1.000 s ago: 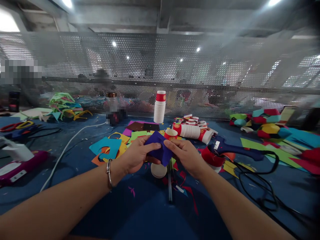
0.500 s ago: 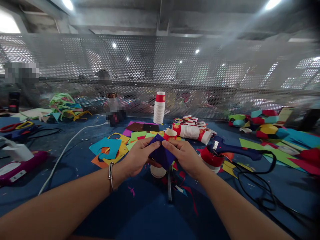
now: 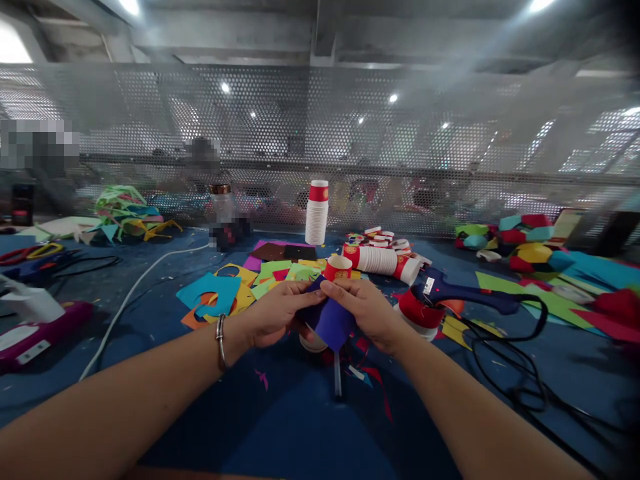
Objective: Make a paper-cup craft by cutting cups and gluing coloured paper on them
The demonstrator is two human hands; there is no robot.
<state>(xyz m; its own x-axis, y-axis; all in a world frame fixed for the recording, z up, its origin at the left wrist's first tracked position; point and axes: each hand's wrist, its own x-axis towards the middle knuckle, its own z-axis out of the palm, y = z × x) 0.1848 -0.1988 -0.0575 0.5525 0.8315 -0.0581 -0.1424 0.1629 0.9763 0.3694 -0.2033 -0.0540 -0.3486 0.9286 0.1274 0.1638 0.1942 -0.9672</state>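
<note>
A sheet of dark blue paper [image 3: 334,325] is bent between my two hands above the middle of the table. My left hand [image 3: 280,312] grips its left side, thumb on top and fingers behind. At the upper right edge my right hand [image 3: 367,310] pinches it, the thumbs almost meeting. Just beyond the hands stands a red paper cup [image 3: 338,268]. Below the sheet a white cup rim [image 3: 313,343] shows in part. A thin, pale stick-like tool [image 3: 338,380] lies under the paper, its far end hidden.
A glue gun [image 3: 467,293] with a black cord rests on a red-and-white cup [image 3: 420,313] at right. Farther back are an upright cup stack [image 3: 317,213] and a lying one [image 3: 377,260]. Coloured paper [image 3: 210,295] spreads at left, near a white cable [image 3: 135,290] and a purple power strip [image 3: 45,333].
The blue paper has gone from nearly flat to curved, its lower part now bulging toward me. Both hands keep hold of it in nearly the same place.
</note>
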